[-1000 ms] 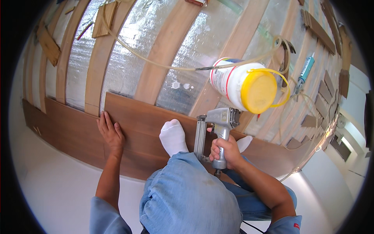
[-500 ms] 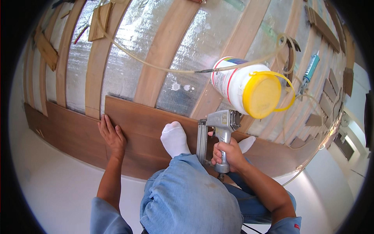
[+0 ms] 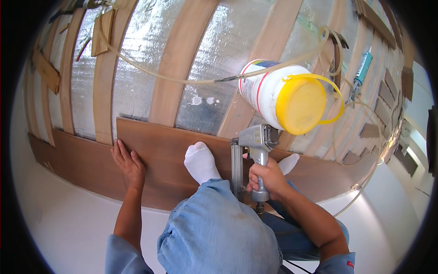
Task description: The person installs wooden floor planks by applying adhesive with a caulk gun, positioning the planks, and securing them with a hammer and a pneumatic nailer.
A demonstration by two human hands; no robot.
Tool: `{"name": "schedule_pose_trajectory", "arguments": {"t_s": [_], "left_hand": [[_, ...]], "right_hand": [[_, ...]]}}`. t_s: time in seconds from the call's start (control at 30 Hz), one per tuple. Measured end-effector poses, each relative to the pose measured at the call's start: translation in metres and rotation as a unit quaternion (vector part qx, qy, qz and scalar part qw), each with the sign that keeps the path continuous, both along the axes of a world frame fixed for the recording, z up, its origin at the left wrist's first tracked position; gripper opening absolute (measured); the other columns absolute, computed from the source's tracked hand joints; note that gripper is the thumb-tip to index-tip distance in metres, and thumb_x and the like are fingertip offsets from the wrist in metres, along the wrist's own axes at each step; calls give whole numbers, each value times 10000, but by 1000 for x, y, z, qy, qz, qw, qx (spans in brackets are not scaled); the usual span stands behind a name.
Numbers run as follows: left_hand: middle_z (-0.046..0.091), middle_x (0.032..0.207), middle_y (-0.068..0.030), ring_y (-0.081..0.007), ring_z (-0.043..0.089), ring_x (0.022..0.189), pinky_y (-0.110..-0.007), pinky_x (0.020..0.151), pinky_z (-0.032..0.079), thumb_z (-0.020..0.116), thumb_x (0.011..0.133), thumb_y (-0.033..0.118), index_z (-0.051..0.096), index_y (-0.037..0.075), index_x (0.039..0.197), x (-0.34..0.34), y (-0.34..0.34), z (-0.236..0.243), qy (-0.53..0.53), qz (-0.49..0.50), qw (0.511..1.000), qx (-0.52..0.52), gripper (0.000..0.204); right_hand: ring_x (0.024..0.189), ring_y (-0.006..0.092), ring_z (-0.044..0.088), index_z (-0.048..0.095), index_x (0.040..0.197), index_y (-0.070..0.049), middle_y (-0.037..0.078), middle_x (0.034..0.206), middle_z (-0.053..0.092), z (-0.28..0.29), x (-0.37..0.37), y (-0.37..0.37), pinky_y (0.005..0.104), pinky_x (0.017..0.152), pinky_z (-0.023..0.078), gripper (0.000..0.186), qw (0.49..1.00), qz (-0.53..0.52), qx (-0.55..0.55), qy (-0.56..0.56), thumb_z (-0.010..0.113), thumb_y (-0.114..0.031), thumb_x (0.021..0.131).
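Note:
My right hand [image 3: 267, 179] is wrapped round the grip of a silver pneumatic nail gun [image 3: 259, 146]. The gun stands upright beside my socked foot, its long magazine on the left side, and a hose fitting shows under the grip. My left hand [image 3: 129, 164] lies flat, fingers stretched, across the end of a brown wooden floorboard [image 3: 173, 135], where it steps out past the neighbouring board [image 3: 86, 150]. Beyond the boards run pale wooden battens [image 3: 178, 59] with silvery foil sheeting [image 3: 200, 96] between them.
A white bucket with a yellow lid [image 3: 301, 104] lies on its side just past the nail gun. A clear hose [image 3: 182, 81] crosses the battens. Farther right are a hammer [image 3: 338, 50], a teal sealant tube [image 3: 363, 68] and several board offcuts [image 3: 385, 93]. Wood scraps [image 3: 104, 34] lie at far left.
The view has shifted slightly, so the battens and bucket sit a little farther left. My left hand stays at the board's end and my right hand keeps its grip on the nail gun.

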State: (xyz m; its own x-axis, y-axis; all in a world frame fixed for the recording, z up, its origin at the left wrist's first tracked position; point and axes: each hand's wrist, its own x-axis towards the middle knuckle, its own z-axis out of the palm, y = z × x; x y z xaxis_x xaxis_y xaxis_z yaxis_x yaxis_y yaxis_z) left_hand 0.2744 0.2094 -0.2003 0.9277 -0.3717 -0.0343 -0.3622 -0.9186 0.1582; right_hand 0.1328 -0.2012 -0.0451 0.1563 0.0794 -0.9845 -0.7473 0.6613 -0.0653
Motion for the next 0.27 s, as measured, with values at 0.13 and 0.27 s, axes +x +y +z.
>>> {"name": "schedule_pose_trajectory", "arguments": {"t_s": [0.13,0.27], "left_hand": [[388,1587,-243,-457,339,1463,-564,1241,252,391,1098,306,369,-13,1570,0,-4,2,15,4,1000,-5,570],[361,1610,-229,-467,304,1484,-573,1249,225,434,1085,332,362,0,1580,-3,12,-9,21,20,1000,-9,599]], "right_hand": [[496,179,531,515,1236,3,56,627,521,1,-6,-2,403,571,548,360,1000,-19,1,7,536,-42,879],[498,185,543,489,1326,-1,65,634,537,-3,-10,-5,406,575,556,437,1000,7,5,-14,550,-69,899]]}}
